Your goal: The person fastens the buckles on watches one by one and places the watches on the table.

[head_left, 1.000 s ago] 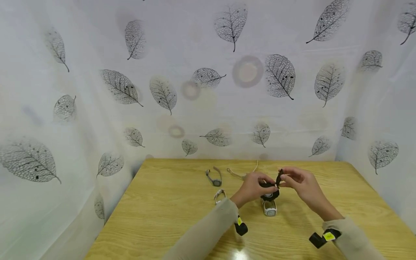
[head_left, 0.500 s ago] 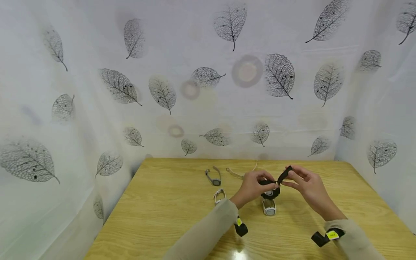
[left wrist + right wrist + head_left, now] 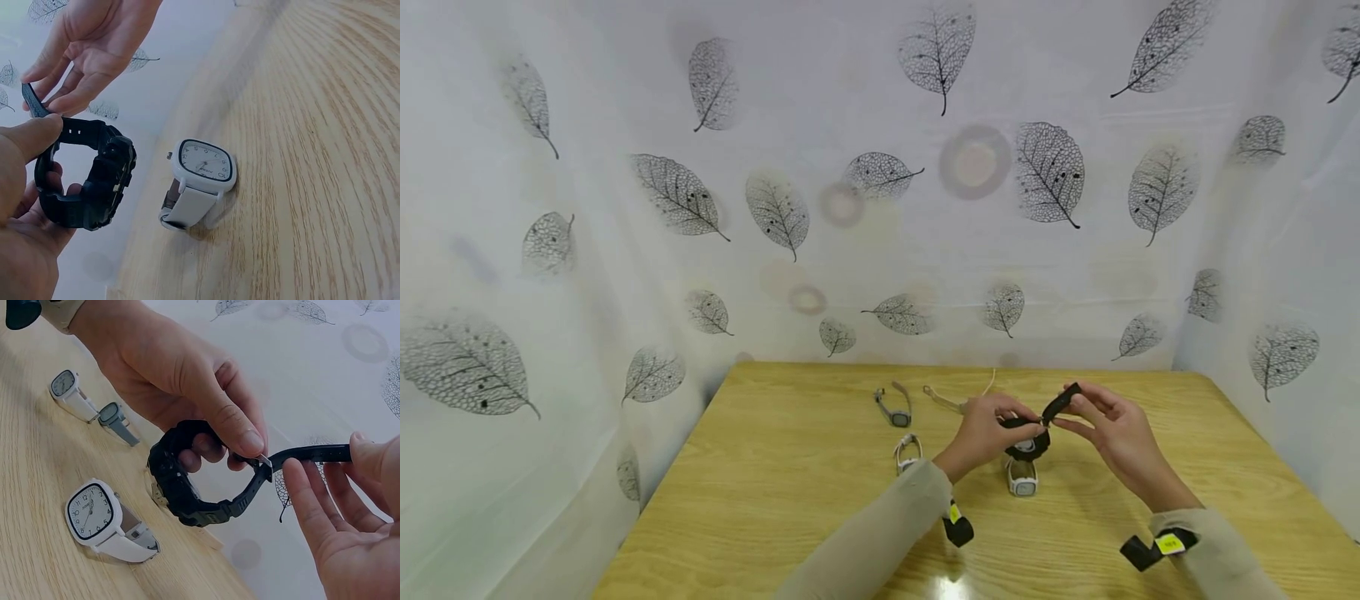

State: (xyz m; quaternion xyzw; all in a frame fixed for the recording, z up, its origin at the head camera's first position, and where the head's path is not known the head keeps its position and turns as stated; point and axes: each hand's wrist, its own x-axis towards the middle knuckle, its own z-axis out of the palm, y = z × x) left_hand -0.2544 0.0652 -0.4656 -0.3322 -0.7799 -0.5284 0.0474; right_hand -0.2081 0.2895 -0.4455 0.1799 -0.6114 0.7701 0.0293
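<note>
A black chunky wristwatch [image 3: 1028, 447] is held above the table, its strap looped through a metal buckle [image 3: 265, 461]. My left hand [image 3: 983, 435] grips it by the strap near the buckle, thumb on top, with fingers inside the loop. With thumb and fingers, my right hand [image 3: 1112, 433] pinches the free strap end [image 3: 319, 453], stretched out past the buckle. Beneath the held watch a white square-faced watch [image 3: 205, 165] stands on the table, apart from both hands. In the head view, the left hand hides part of the black strap.
Left of the hands stand a grey watch [image 3: 900, 419] and another white watch [image 3: 908, 450]. A pale-strapped watch [image 3: 943, 400] lies behind the left hand, partly hidden. A leaf-patterned curtain [image 3: 880, 250] borders the wooden table [image 3: 760, 483] at the back and sides.
My right hand has moved slightly right, drawing the strap end out of an upright stance into a slant up and right. The left hand keeps its grip almost in place.
</note>
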